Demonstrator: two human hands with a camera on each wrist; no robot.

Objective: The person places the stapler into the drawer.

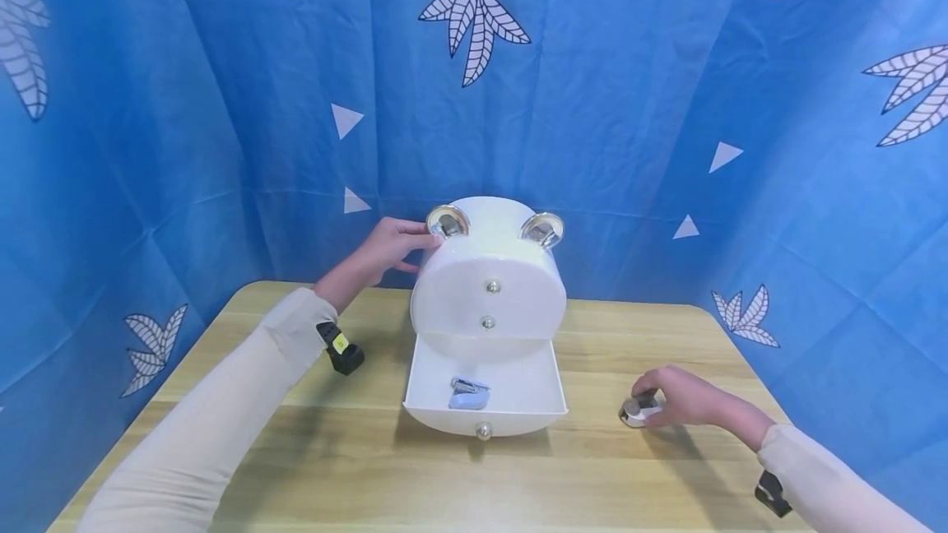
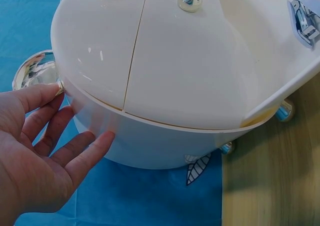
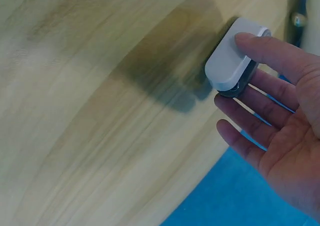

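A white round drawer cabinet with two silver ears stands at the middle of the wooden table. Its bottom drawer is pulled out, and a blue stapler lies inside. My left hand rests with straight fingers against the cabinet's left side, just below the left silver ear. On the table to the right, my right hand pinches a small white and grey stapler. The thumb is on its white top and the fingers lie along its dark underside.
Blue patterned cloth walls the table in at the back and on both sides. Bare wood lies in front of the drawer and to the cabinet's left. Round silver knobs stick out from the drawer fronts.
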